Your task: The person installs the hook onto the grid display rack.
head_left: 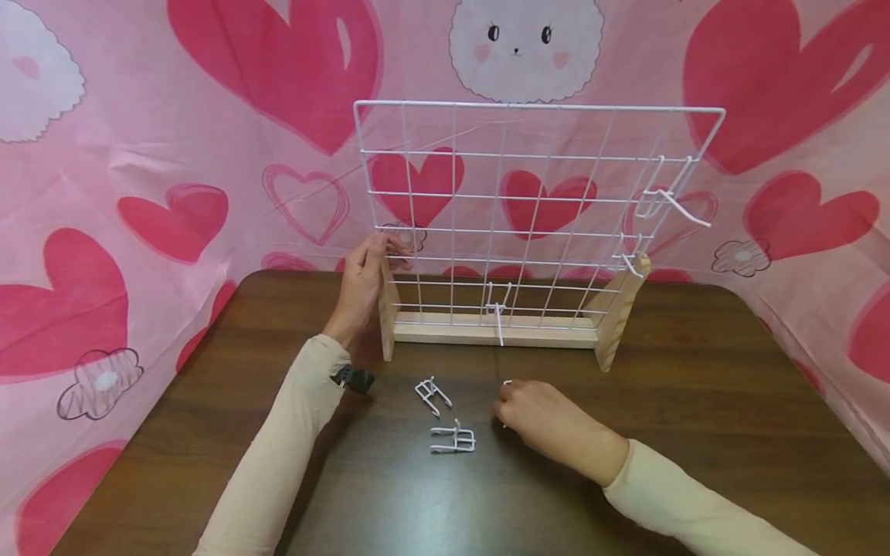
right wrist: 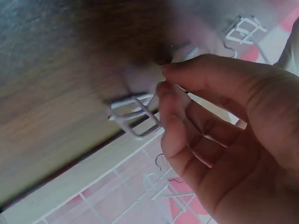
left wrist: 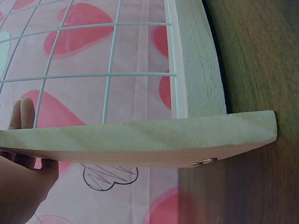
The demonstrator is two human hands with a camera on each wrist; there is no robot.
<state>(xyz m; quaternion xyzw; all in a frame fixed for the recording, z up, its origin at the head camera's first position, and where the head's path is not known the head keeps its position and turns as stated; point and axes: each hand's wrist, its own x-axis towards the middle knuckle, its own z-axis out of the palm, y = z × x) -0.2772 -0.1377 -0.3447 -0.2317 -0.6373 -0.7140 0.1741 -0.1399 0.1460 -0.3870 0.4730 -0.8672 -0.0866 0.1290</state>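
Observation:
A white wire grid (head_left: 480, 197) leans back in a wooden stand (head_left: 487, 333). My left hand (head_left: 361, 282) grips the stand's left side piece (left wrist: 140, 140) near its top, some fingertips showing behind the grid in the left wrist view. Three white hooks hang on the grid: at the upper right (head_left: 670, 197), below it (head_left: 631, 259) and low in the middle (head_left: 497, 309). In front of the stand, my right hand (head_left: 549, 421) pinches a white wire hook (right wrist: 135, 112) between thumb and fingers, just over the table; the hand mostly covers it in the head view.
Two more white hooks lie on the brown table (head_left: 389, 494), one (head_left: 433, 396) nearer the stand and one (head_left: 455, 439) in front, both left of my right hand. A pink cloth (head_left: 229, 139) with hearts hangs behind and beside the table.

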